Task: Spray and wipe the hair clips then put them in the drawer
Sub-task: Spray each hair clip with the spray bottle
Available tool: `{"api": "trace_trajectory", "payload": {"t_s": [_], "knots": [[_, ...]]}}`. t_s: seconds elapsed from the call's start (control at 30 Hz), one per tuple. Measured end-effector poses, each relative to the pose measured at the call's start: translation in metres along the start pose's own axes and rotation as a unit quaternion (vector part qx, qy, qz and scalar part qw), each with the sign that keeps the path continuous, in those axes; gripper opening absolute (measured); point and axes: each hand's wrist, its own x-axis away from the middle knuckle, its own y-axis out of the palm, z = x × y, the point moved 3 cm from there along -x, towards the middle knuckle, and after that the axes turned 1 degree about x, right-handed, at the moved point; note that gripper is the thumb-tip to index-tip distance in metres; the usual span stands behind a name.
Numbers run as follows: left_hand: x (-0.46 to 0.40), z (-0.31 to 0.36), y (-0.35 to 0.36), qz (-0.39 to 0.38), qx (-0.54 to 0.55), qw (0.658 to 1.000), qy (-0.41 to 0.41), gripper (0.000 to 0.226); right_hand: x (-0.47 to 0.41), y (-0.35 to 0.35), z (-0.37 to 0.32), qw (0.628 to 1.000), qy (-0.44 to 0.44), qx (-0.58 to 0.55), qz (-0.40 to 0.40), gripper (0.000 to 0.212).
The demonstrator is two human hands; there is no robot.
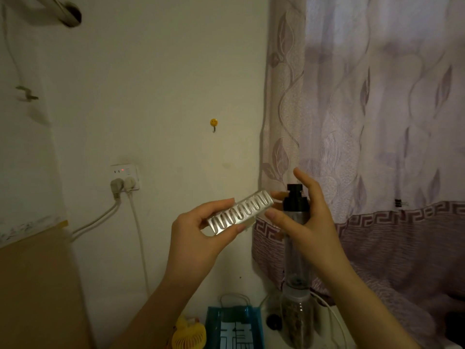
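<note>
My left hand (193, 238) pinches the silvery rectangular metal hair clip (240, 212) up before the wall; my right hand (305, 222) grips the black-capped clear spray bottle (295, 210) just right of it.

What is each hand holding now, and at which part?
The left hand pinches the silver hair clip at its lower left end. The right hand grips the spray bottle around its upper body, just below the black pump head.

Head view: single wide-angle camera looking forward from close behind raised left hand (198, 238) and right hand (305, 222), facing cream painted wall (163, 96) beyond them.
</note>
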Motion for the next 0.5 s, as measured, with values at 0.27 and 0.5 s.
{"api": "trace_trajectory", "payload": {"t_s": [0.27, 0.5], "knots": [[0.009, 0.002, 0.007, -0.005, -0.037, 0.998, 0.044, 0.041, -0.002, 0.000, 0.012, 0.997, 0.034, -0.062, -0.003, 0.050], [0.009, -0.009, 0.008, -0.062, -0.043, 0.996, 0.042, 0.054, -0.002, -0.005, 0.021, 0.996, 0.044, -0.078, -0.020, 0.048]]}}
